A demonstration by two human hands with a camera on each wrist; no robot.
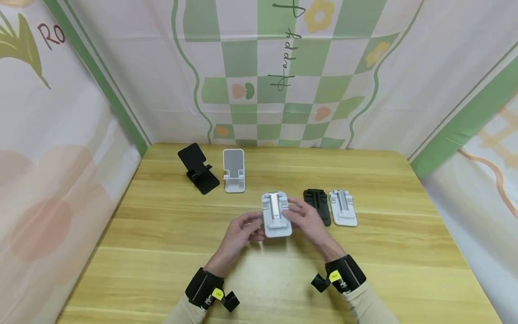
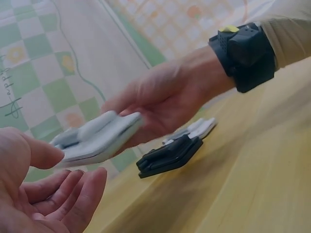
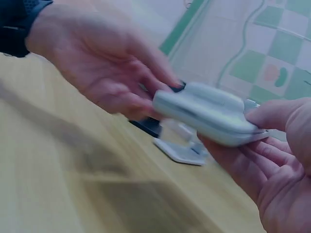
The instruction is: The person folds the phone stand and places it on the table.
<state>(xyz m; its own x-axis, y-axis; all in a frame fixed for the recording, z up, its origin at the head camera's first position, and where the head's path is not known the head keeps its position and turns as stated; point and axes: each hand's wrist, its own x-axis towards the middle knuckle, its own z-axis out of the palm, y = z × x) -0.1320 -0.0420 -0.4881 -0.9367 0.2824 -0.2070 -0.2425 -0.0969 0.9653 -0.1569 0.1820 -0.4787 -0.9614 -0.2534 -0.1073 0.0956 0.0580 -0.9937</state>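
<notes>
Nearby, black stand (image 1: 321,204) is flanking right hand (image 1: 310,223) gripping white stand (image 1: 277,215); left hand (image 1: 242,230), grip unclear; tabletop edge (image 1: 111,225) lying well left.

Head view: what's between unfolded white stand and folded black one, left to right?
Left hand, held white stand, then right hand gripping it, partly overlapping the folded black stand; head view.

Behind the wooden table (image 1: 141,265), the green-checked backdrop cloth (image 1: 240,58) bears a handwritten "Happy" (image 1: 285,60), running sideways, with an unclear character above. Left of the table, the floral side cloth (image 1: 77,130) shows "RO" (image 1: 51,36). Over the table's near part, print on the yellow tags (image 1: 217,294) of the left wristband (image 1: 199,285) and right wristband (image 1: 353,271) is too small to read.
</notes>
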